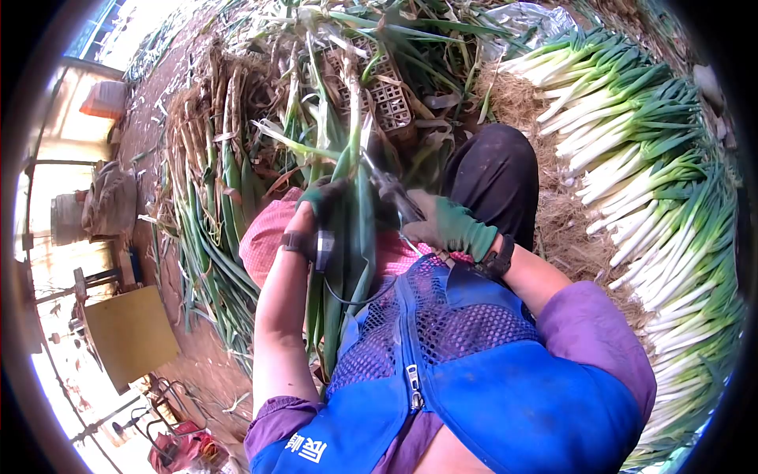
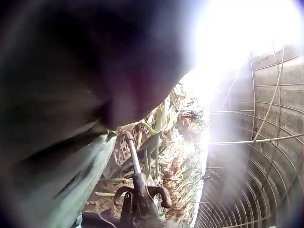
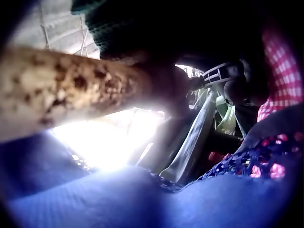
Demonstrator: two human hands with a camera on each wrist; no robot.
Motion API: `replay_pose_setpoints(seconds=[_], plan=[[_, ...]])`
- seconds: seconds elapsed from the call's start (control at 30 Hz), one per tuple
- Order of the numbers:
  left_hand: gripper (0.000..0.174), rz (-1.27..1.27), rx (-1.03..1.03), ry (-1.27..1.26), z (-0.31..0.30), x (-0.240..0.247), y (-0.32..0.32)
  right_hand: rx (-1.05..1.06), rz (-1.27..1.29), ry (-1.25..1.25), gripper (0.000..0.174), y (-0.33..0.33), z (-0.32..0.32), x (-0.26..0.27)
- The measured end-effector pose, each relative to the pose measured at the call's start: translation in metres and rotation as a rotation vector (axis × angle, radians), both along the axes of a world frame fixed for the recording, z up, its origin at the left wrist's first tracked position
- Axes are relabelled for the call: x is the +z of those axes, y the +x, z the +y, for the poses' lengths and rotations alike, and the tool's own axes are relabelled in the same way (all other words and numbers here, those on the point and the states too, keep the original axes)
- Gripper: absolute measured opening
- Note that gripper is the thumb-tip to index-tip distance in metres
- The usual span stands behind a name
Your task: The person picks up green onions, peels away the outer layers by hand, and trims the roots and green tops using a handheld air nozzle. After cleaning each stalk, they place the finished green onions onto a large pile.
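Head view: green onions (image 1: pixel 364 213) and spray gun (image 1: pixel 392 192), close together.
Left hand (image 1: pixel 323 196), fingers curled round the green onions; right hand (image 1: pixel 452 226), fingers gripping the spray gun.

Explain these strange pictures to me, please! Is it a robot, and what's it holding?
No robot, just a person. The big picture comes from a camera on the head, looking down. The two others come from wrist cameras, so close things look big and blurry. The gloved left hand holds long green stalks that look like onions. The gloved right hand grips a tool with a thin nozzle. To the person's right lies a row of white-and-green stalks; to the left is a messier, browner heap.
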State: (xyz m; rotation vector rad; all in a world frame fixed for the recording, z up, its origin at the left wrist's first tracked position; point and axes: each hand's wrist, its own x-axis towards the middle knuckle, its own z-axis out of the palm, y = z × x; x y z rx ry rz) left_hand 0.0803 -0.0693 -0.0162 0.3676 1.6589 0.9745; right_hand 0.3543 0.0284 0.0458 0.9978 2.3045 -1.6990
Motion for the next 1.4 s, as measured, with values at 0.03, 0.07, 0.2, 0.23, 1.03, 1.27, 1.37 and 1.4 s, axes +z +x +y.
replay_pose_setpoints(seconds=[0.03, 0.07, 0.2, 0.23, 1.03, 1.27, 1.37, 1.4], plan=[[0.031, 0.043, -0.008, -0.003, 0.0, 0.004, 0.002, 0.03, 0.01, 0.053, 0.042, 0.0, -0.002, -0.003], [0.032, 0.087, -0.017, -0.008, 0.0, 0.007, 0.003, 0.061, 0.022, 0.104, 0.041, 0.0, -0.004, -0.004], [0.036, 0.126, -0.024, -0.047, 0.001, -0.003, -0.004, 0.07, 0.006, 0.071, 0.04, 0.003, -0.006, 0.009], [0.037, 0.092, -0.002, -0.036, 0.001, -0.001, -0.004, 0.05, 0.004, 0.079, 0.04, 0.002, -0.005, 0.006], [0.052, -0.071, 0.03, 0.125, 0.018, 0.017, -0.043, 0.13, 0.01, -0.059, 0.053, -0.015, 0.032, 0.017], [0.04, 0.07, -0.202, 0.044, 0.019, -0.023, -0.025, -0.051, 0.035, -0.004, 0.038, 0.001, 0.022, 0.016], [0.043, 0.118, -0.277, -0.013, 0.015, 0.011, -0.002, -0.078, 0.033, 0.049, 0.041, -0.015, 0.036, 0.013], [0.041, 0.116, -0.298, 0.01, 0.008, 0.017, 0.003, -0.08, -0.02, 0.035, 0.043, -0.025, 0.044, 0.017]])
